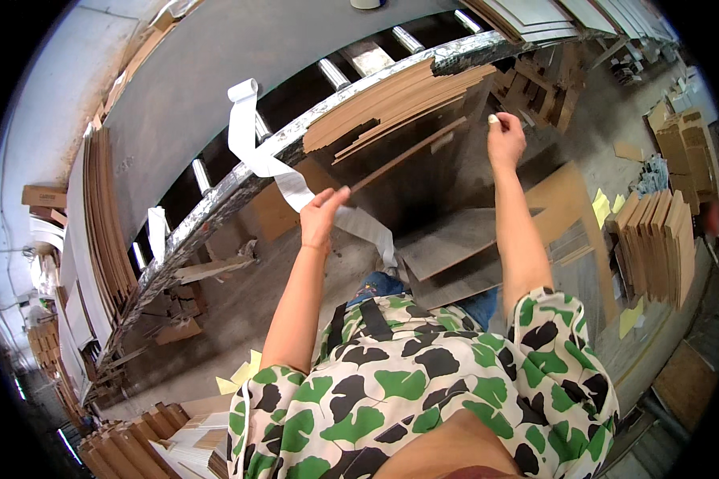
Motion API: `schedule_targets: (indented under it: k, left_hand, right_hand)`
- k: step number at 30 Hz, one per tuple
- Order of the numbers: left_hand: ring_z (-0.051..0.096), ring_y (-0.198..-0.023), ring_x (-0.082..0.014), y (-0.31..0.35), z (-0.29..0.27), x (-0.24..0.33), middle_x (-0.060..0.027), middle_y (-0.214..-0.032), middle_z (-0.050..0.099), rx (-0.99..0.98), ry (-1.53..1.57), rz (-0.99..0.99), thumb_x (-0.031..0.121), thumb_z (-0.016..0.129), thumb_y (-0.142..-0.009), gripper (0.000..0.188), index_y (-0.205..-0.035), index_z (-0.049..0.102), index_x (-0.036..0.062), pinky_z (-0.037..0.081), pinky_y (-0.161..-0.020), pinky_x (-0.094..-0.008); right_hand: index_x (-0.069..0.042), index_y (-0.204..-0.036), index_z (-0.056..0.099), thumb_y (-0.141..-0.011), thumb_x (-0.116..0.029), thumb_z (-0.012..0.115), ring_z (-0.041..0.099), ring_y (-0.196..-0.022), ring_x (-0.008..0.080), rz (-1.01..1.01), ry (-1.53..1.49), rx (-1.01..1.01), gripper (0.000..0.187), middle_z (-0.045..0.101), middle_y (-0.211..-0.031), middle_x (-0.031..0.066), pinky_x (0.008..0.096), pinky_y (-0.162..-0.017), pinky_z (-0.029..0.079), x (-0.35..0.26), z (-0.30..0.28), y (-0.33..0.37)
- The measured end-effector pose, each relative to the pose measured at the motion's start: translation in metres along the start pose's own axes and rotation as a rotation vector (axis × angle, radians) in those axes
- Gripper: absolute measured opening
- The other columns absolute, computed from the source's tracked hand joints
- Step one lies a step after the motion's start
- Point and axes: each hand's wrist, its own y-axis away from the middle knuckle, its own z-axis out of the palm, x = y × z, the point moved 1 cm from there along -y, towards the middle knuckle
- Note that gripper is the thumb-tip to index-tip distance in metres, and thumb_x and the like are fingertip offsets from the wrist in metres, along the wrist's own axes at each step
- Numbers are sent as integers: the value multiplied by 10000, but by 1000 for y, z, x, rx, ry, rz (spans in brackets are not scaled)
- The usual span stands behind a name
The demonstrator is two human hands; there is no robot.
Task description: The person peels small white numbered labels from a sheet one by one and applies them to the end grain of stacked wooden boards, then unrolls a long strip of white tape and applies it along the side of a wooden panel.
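Note:
A long white paper strip (276,169) unwinds from a small roll (244,90) on the grey table, drapes over the table's edge and hangs down toward my legs. My left hand (321,214) is closed on this strip partway along, fingertips pinched together. A thin brown cardboard edge (411,153) runs up and right from those fingertips; whether they touch it I cannot tell. My right hand (506,144) is raised apart, to the right of the cardboard stack, fingers curled and thumb pressed in. Something pale shows at its thumb tip, too small to name.
Flat brown cardboard sheets (391,100) lie beneath the grey table (192,72), whose edge has metal rollers (333,74). Dark boards (455,239) are beside my legs. Bundled cardboard pieces (655,239) stand at right, more (128,447) at lower left. Tall sheets (108,215) lean at left.

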Motion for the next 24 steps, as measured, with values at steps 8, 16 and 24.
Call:
schedule_targets:
  k: [8, 16, 24]
  left_hand:
    - [582, -962, -161, 62, -28, 4, -100, -1079, 627, -412, -317, 42, 274, 777, -740, 559, -1160, 593, -45, 451, -862, -282]
    - [577, -1066, -190, 64, -37, 69, -110, -1264, 546, -447, 451, 94, -8, 607, -811, 511, -1302, 467, -4, 453, -930, -314]
    - [589, -1053, -198, 76, -48, 59, -94, -1231, 562, -457, 469, 200, 13, 596, -840, 508, -1327, 448, 18, 460, -917, -319]
  right_hand:
    - [-30, -844, 657, -840, -239, 590, 647, -756, 297, -185, 636, -1324, 220, 645, -726, 137, 389, -706, 507, -71, -62, 71]
    - [-28, -1130, 595, -803, -294, 693, 599, -955, 233, -319, -376, -1396, 433, 636, -1021, 131, 332, -851, 466, -110, -23, 163]
    - [-25, -902, 612, -867, -193, 629, 495, -697, 58, 24, -465, -1490, 172, 571, -761, -27, 235, -604, 418, -122, 11, 182]
